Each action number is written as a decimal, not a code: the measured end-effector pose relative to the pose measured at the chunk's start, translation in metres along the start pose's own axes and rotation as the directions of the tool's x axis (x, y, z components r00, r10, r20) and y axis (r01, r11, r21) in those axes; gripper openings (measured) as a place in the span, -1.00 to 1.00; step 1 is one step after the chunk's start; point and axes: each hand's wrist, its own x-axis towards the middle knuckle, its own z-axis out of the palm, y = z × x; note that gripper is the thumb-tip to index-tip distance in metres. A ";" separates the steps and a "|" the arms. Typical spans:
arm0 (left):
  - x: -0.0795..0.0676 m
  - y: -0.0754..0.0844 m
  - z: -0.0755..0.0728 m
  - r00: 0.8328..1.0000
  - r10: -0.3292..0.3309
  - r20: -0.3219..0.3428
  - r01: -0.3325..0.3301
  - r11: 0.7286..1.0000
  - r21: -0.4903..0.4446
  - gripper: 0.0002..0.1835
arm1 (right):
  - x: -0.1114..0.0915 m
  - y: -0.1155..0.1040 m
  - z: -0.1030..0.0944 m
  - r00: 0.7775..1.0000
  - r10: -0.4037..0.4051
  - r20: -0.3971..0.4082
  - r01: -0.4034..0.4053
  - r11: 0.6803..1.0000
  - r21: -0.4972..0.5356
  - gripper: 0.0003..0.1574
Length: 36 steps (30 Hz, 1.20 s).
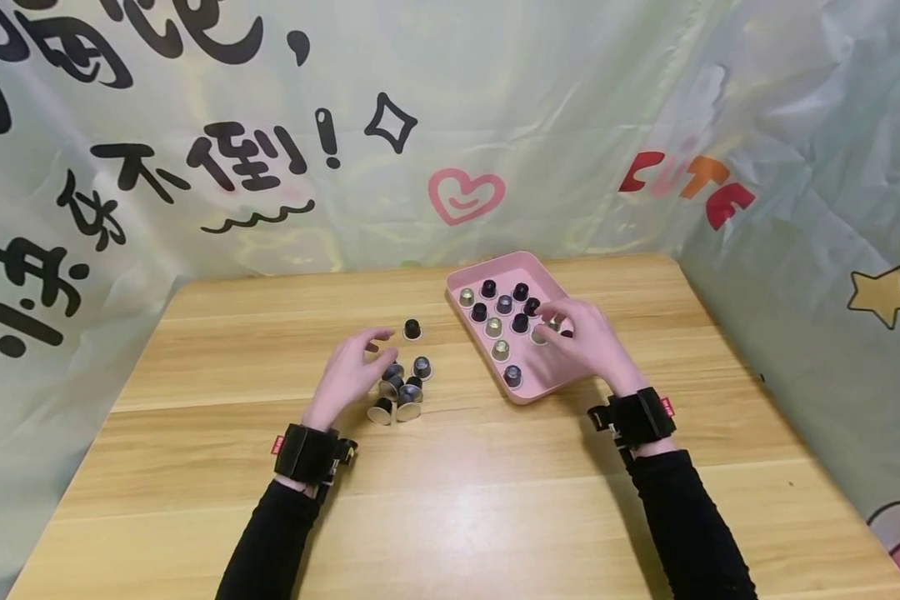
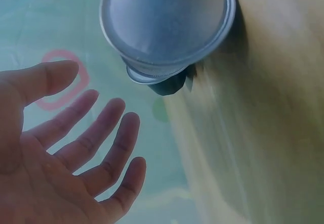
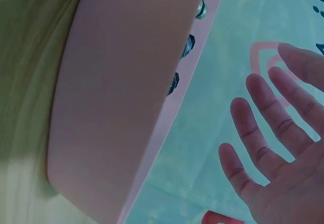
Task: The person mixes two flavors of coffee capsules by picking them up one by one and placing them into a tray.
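Loose coffee capsules (image 1: 409, 393) lie in a tight cluster on the wooden surface (image 1: 195, 400), left of a pink tray (image 1: 543, 379) and just to the right of a person's left hand (image 1: 348, 371), much the nearer of the two hands. The two capsules closest to the surface's near edge are tipped, lids facing that edge; a lone black capsule (image 1: 412, 329) stands upright toward the far edge, just beyond the left hand's fingertips. That hand is open, fingers relaxed and empty. The right hand (image 1: 588, 333), also open and empty, is over the tray's right long side; whether it touches the capsules in the tray (image 1: 521, 322) cannot be told. The tray's long axis slants from the surface's far edge toward its near right corner, placing the cluster between left hand and tray.
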 end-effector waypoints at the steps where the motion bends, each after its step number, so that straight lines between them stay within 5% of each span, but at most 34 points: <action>1: 0.002 0.001 0.000 1.000 0.004 0.004 -0.004 1.000 0.017 -0.50 | -0.001 0.000 0.000 1.000 0.005 -0.010 -0.005 1.000 0.010 -0.65; 9: 0.024 0.004 0.006 0.997 0.062 0.042 -0.067 0.989 0.132 -0.47 | -0.010 -0.001 0.004 0.997 0.047 -0.056 -0.043 0.996 0.079 -0.61; 17: 0.041 0.005 0.007 0.994 0.050 0.099 -0.068 0.978 0.198 -0.46 | -0.016 0.000 0.010 0.992 0.067 -0.107 -0.055 0.993 0.105 -0.69; 24: 0.054 0.008 0.006 0.985 0.092 0.144 -0.132 0.944 0.302 -0.46 | -0.019 0.005 0.014 0.984 0.067 -0.166 -0.044 0.989 0.140 -0.73; 36: 0.071 0.014 0.009 0.977 -0.014 0.214 -0.083 0.896 0.437 -0.43 | -0.024 0.012 0.019 0.966 0.077 -0.246 -0.035 0.985 0.171 -0.76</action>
